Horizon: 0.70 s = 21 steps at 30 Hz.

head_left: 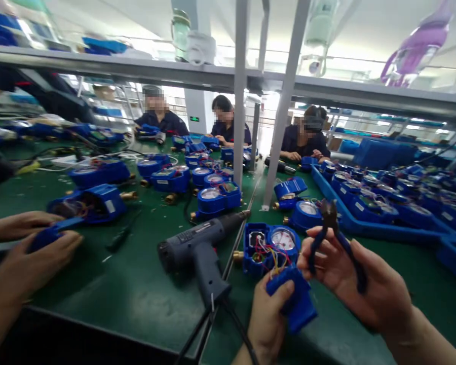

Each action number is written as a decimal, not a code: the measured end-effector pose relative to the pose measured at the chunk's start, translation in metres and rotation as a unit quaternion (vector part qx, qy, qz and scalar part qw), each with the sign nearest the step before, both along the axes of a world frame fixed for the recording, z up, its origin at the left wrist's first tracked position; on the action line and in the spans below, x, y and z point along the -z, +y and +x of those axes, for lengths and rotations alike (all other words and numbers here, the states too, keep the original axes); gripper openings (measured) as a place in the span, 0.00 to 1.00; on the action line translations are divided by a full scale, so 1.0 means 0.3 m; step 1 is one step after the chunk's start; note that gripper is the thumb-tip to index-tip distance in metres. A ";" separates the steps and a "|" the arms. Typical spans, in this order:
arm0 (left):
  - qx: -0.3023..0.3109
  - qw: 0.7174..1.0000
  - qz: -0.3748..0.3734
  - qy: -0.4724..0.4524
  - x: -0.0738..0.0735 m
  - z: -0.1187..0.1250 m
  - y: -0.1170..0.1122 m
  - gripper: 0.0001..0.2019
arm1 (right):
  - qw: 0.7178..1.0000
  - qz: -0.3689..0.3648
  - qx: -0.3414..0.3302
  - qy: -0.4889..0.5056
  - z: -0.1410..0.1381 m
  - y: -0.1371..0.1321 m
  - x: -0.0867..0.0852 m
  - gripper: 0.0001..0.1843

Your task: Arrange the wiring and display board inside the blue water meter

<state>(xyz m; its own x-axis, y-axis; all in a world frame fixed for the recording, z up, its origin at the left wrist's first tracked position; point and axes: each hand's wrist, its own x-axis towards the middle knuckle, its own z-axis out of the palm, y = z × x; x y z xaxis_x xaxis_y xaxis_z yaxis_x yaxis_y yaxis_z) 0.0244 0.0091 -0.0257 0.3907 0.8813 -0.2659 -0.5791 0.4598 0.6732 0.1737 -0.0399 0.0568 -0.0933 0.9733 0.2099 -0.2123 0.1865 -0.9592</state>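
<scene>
My left hand [266, 317] grips a blue plastic cover [297, 300], thumb pressed on its face. Coloured wires [276, 261] run from the cover's upper end to an open blue water meter [253, 256], which lies just beyond it with its round dial [283, 239] facing up. In my right hand [368, 284] is a pair of cutting pliers [330, 218], dark-handled, jaws pointing up and away from me. The pliers' handles are spread, and the fingers rest around them beside the meter. A brass pipe end [238, 256] sticks out at the meter's left.
A heat gun [197, 248] lies left of the meter, its cable trailing to the front edge. Farther left, a co-worker's hands [41, 253] hold a blue part. Many meters fill a blue tray [349, 223] at right. Shelf posts [285, 101] rise behind; a screwdriver [123, 232] lies left.
</scene>
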 end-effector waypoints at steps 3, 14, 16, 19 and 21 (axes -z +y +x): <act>0.031 0.999 -0.025 0.006 0.039 0.066 -0.030 0.19 | 0.976 0.006 0.147 -0.161 0.154 -0.103 0.160 0.21; -0.035 0.992 0.025 0.121 0.049 0.095 -0.013 0.20 | 0.780 0.149 0.269 -0.545 0.170 -0.150 0.321 0.28; -0.052 0.986 0.031 0.155 0.049 0.100 -0.014 0.22 | 0.774 0.148 0.273 -0.552 0.175 -0.147 0.320 0.29; -0.072 0.978 0.032 0.195 0.049 0.107 -0.012 0.23 | 0.766 0.143 0.290 -0.556 0.178 -0.147 0.322 0.29; -0.085 0.972 0.027 0.218 0.053 0.108 -0.011 0.23 | 0.766 0.142 0.298 -0.552 0.176 -0.147 0.323 0.29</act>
<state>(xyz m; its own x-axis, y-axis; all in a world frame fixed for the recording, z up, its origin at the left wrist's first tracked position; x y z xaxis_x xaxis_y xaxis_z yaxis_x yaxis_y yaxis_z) 0.0568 0.0057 -0.0417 0.0986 0.9407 -0.3247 -0.2986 0.3392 0.8920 0.2264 -0.0838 -0.0401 0.0766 0.8412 0.5353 0.9025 0.1697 -0.3958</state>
